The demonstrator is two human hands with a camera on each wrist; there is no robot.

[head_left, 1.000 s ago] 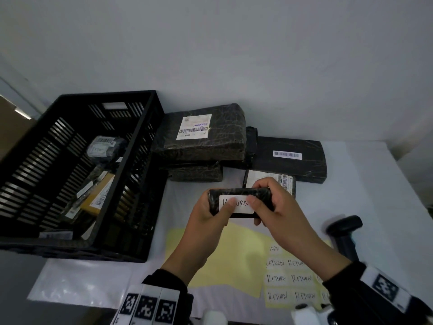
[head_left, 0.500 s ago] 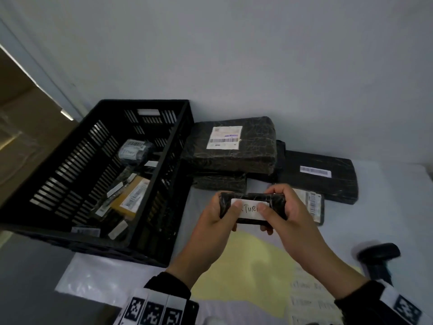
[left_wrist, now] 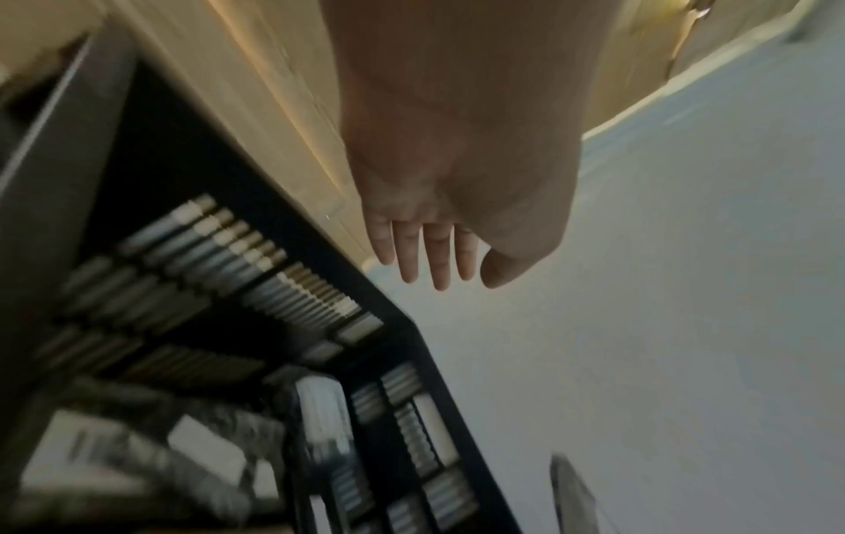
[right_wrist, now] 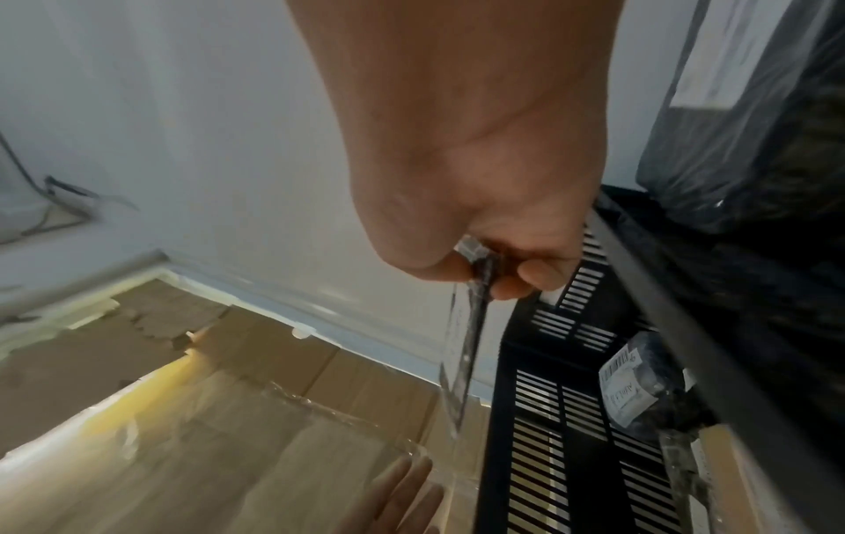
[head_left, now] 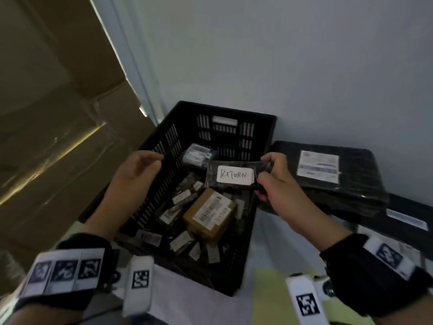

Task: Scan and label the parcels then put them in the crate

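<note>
One "RETURN"-labelled parcel point(head_left: 236, 175) in right hand point(head_left: 277, 184) over crate point(head_left: 257, 118)

table point(head_left: 269, 245): white top, set against a pale wall
crate point(head_left: 262, 146): black, slotted, on the table's left part
black parcels point(head_left: 351, 184): stacked just right of the crate
yellow sheet point(head_left: 269, 275): flat on the near edge

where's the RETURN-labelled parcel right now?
Head view: the RETURN-labelled parcel is pinched at its right end by the right hand, held above the open black crate, over the brown box. The left hand is off it.
</note>
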